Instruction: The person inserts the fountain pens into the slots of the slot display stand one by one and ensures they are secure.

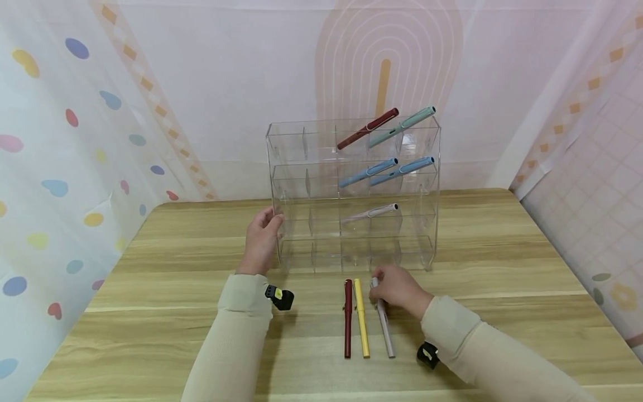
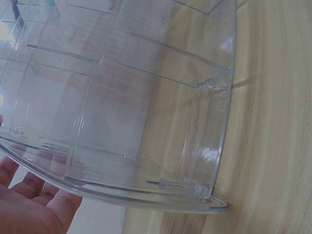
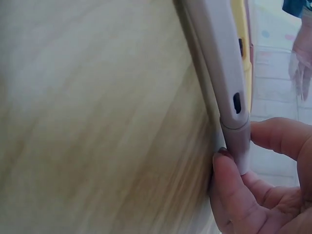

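Note:
My left hand point(image 1: 260, 240) grips the left side edge of a clear acrylic pen rack point(image 1: 324, 247), thumb in front and fingers behind. In the left wrist view, the fingers point(image 2: 34, 187) show at the rack's side wall point(image 2: 146, 200). With fingertips and thumb, my right hand point(image 1: 402, 287) pinches the far end of a pale grey-lilac pen point(image 1: 385, 332) in front of the rack. The right wrist view shows that grip at the end of the pen point(image 3: 217, 58). Left of it lie a yellow pen point(image 1: 361, 321) and a dark red pen point(image 1: 348, 321), side by side.
The tiered rack holds a dark red pen point(image 1: 368, 129) and a mint green pen point(image 1: 403, 126) on top, two blue pens point(image 1: 369, 172) below, and a pale pink pen point(image 1: 372, 213) lower down. A patterned curtain point(image 1: 226, 84) hangs behind the wooden table point(image 1: 166, 290).

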`<state>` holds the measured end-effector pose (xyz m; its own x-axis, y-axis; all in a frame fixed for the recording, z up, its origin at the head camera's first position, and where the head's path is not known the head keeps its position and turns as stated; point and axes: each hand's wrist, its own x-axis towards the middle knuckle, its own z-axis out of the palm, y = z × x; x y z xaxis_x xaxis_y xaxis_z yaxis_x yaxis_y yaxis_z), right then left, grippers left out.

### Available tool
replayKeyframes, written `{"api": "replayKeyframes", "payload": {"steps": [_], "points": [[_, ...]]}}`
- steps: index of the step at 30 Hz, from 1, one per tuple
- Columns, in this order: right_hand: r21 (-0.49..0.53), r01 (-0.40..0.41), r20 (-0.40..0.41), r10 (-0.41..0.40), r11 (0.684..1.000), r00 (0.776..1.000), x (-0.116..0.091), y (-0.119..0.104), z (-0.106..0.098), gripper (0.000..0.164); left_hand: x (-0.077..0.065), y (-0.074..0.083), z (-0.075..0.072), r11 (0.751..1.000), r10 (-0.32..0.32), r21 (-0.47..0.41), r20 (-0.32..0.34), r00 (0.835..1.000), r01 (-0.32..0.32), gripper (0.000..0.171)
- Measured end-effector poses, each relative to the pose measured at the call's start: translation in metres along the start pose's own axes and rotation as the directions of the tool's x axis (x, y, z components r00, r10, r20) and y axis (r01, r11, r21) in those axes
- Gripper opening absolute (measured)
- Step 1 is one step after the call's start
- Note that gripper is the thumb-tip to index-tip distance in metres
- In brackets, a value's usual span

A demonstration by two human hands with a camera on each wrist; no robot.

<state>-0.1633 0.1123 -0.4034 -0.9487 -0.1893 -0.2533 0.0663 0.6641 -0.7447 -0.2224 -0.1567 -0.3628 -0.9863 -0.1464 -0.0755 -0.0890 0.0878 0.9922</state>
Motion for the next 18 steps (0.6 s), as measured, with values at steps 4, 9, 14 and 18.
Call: {"api": "replayKeyframes", "payload": {"steps": [4, 9, 14, 18], "points": [[0.077, -0.019, 0.008, 0.018, 0.997, 1.000, -0.001, 0.003, -0.004, 0.025, -0.001, 0.000, -0.001, 1.000, 0.002, 0.005, 0.009, 1.000, -0.002, 0.045], [0.121, -0.025, 0.014, 0.024, 0.992, 1.000, -0.004, 0.003, -0.012, 0.031, -0.001, 0.000, 0.000, 1.000, 0.007, 0.015, 0.008, 1.000, -0.007, 0.045], [0.181, -0.006, 0.005, 0.005, 0.983, 1.000, -0.007, 0.001, -0.024, 0.032, 0.001, -0.002, 0.000, 1.000, 0.008, 0.001, 0.003, 1.000, -0.008, 0.045], [0.264, -0.001, -0.003, 0.002, 0.964, 1.000, -0.010, -0.004, -0.037, 0.033, 0.002, -0.002, 0.000, 1.000, 0.013, -0.007, 0.005, 1.000, -0.013, 0.045]]}}
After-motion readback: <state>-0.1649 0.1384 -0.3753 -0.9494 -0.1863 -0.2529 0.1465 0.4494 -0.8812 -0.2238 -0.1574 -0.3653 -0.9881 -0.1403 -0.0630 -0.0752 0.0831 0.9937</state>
